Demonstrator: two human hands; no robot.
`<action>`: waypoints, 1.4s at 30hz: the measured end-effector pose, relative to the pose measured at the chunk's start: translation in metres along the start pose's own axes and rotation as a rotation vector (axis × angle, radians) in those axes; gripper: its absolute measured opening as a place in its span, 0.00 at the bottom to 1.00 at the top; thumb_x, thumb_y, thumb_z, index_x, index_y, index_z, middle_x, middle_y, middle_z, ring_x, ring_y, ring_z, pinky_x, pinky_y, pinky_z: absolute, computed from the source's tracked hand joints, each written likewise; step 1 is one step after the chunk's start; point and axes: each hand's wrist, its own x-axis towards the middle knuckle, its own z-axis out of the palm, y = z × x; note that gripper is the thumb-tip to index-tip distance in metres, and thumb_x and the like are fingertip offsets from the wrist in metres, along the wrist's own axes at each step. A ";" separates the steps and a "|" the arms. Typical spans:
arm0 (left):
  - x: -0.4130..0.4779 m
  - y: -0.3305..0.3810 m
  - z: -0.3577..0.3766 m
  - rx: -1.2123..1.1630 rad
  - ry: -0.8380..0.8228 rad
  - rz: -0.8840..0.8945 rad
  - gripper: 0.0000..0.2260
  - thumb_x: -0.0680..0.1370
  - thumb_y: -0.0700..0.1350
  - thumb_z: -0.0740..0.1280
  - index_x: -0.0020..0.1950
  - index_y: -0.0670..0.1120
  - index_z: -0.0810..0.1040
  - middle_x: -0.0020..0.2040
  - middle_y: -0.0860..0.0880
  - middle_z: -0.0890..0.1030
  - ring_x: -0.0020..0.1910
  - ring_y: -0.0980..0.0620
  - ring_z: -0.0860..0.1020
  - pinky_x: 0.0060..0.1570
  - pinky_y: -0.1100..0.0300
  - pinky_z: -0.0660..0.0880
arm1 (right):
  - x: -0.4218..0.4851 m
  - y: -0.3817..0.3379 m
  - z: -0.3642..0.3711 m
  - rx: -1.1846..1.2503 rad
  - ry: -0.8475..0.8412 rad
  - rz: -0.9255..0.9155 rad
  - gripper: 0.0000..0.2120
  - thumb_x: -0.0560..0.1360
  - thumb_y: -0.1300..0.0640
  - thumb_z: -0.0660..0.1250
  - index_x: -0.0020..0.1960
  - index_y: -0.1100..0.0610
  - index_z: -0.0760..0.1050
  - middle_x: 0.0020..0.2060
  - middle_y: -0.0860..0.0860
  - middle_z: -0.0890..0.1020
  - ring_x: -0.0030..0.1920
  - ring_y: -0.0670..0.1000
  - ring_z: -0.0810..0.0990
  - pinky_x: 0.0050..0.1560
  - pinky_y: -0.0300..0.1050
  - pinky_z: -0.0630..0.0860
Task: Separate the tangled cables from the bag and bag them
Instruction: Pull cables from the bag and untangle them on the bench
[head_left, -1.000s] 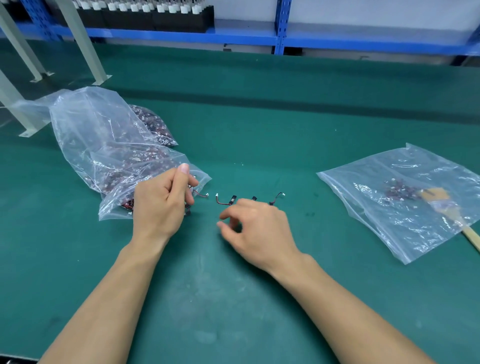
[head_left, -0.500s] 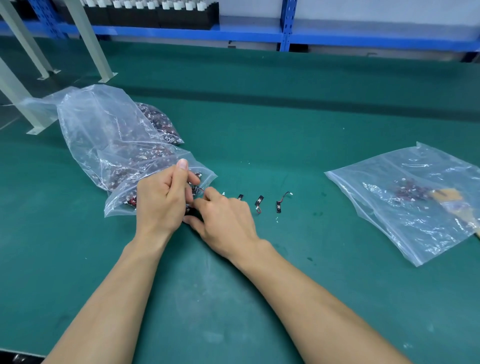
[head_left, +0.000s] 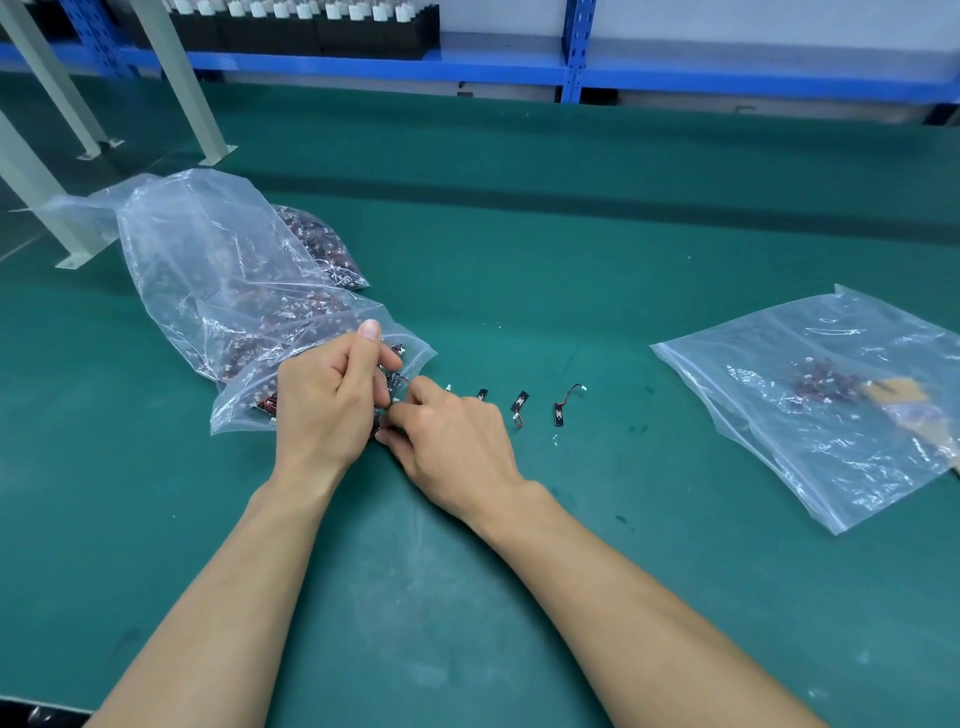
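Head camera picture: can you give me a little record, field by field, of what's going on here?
Left hand: grips tangled cables at the mouth of the full bag
Right hand: pinches the same tangle
Loose cables: several, in a row on the green table
Right bag: nearly empty, few cables inside

You face a dull green tabletop (head_left: 571, 234). Along its far edge runs a blue metal shelf (head_left: 467, 67) carrying black trays (head_left: 311, 31) of white parts, with a pale wall (head_left: 727, 21) behind. Pale slanted posts (head_left: 176, 78) stand at the far left corner.
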 end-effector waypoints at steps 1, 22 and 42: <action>0.000 0.000 0.000 0.001 -0.003 0.001 0.21 0.83 0.56 0.58 0.34 0.52 0.80 0.27 0.53 0.78 0.28 0.57 0.76 0.34 0.68 0.69 | 0.000 0.000 -0.001 -0.003 0.005 -0.004 0.15 0.83 0.45 0.59 0.58 0.52 0.79 0.53 0.51 0.76 0.44 0.60 0.80 0.35 0.50 0.63; -0.003 0.004 0.001 0.019 -0.042 -0.005 0.20 0.82 0.58 0.58 0.36 0.53 0.81 0.28 0.52 0.79 0.29 0.56 0.75 0.34 0.67 0.70 | -0.022 0.021 -0.018 0.454 0.235 0.119 0.05 0.82 0.54 0.64 0.51 0.53 0.77 0.40 0.44 0.84 0.40 0.51 0.78 0.43 0.54 0.76; -0.006 0.007 0.004 0.047 -0.088 0.000 0.18 0.83 0.55 0.60 0.36 0.55 0.80 0.30 0.54 0.79 0.27 0.58 0.71 0.31 0.68 0.68 | -0.095 0.153 -0.069 0.177 0.362 0.088 0.05 0.74 0.62 0.76 0.42 0.54 0.83 0.35 0.41 0.81 0.27 0.40 0.69 0.34 0.36 0.69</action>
